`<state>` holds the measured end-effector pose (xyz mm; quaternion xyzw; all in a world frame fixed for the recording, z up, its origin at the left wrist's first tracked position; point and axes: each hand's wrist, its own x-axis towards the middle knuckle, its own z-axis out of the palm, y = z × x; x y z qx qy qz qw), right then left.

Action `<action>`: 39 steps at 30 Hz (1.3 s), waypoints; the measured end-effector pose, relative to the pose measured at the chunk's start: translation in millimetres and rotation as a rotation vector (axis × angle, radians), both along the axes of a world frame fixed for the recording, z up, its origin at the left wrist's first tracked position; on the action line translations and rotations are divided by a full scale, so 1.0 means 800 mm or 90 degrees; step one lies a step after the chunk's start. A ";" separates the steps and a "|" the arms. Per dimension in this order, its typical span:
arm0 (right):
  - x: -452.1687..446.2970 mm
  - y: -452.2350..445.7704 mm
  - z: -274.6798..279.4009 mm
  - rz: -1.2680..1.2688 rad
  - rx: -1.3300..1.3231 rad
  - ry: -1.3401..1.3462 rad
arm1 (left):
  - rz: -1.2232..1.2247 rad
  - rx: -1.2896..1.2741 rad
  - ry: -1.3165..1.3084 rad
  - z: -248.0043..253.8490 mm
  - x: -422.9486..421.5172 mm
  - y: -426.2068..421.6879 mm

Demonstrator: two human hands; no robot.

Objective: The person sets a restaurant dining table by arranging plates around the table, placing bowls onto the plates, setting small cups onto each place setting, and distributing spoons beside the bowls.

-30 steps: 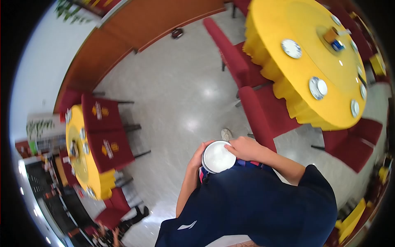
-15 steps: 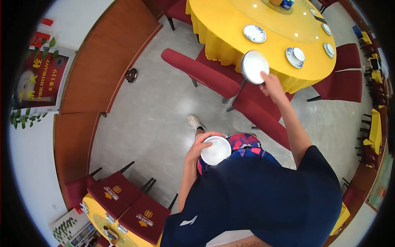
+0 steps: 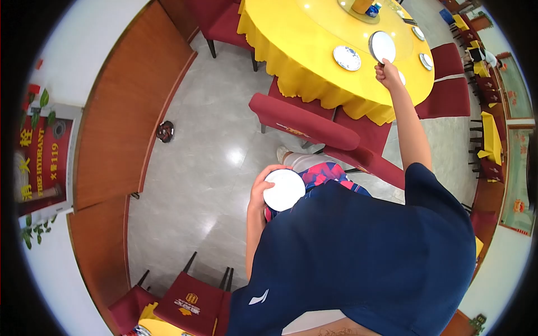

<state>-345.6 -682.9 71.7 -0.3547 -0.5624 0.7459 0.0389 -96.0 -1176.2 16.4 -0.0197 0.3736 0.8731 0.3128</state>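
Observation:
My left hand (image 3: pixel 263 186) is held low in front of my body, its thumb over the rim and its fingers around the side of a white bowl (image 3: pixel 284 191). My right arm reaches out over the round table, and the right hand (image 3: pixel 388 74) is closed on the near edge of another white bowl (image 3: pixel 383 46) with a dark outer side. That bowl is tilted, its white inside towards me. To its left lies a blue-patterned plate (image 3: pixel 347 58) on the yellow tablecloth (image 3: pixel 302 61). A white dish (image 3: pixel 402 79) is partly hidden behind my right hand.
Dark red chairs (image 3: pixel 305 123) stand between me and the table. A glass turntable (image 3: pixel 330 22) carries a blue package (image 3: pixel 372 10). More plates (image 3: pixel 426 61) lie along the far right edge. Wooden panelling (image 3: pixel 131 101) lines the left side; a dark object (image 3: pixel 165 131) sits at its foot.
My right hand has moved farther over the table with its bowl, up and to the right in view. The left hand still holds its bowl low. The whole view has shifted.

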 end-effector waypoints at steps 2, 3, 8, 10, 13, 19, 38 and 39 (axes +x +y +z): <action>-0.025 0.011 -0.042 0.010 0.008 -0.044 | 0.034 -0.016 0.005 -0.005 -0.018 -0.011; -0.040 0.027 -0.076 0.014 0.006 -0.064 | 0.028 -0.020 0.005 -0.009 -0.028 -0.017; -0.085 0.045 -0.199 -0.104 0.168 -0.239 | 0.075 -0.106 -0.082 -0.014 -0.086 -0.039; -0.100 0.060 -0.240 -0.111 0.269 -0.291 | 0.093 -0.150 -0.132 -0.008 -0.117 -0.042; -0.120 0.080 -0.282 -0.026 0.321 -0.302 | 0.073 -0.197 -0.151 -0.007 -0.160 -0.061; -0.144 0.097 -0.320 -0.092 0.280 -0.327 | 0.076 -0.293 -0.221 0.002 -0.234 -0.076; -0.185 0.012 -0.262 -0.062 0.340 -0.462 | -0.060 -0.230 -0.209 -0.038 -0.423 -0.150; -0.181 -0.015 -0.254 0.063 0.415 -0.455 | -0.078 -0.193 -0.223 -0.048 -0.438 -0.160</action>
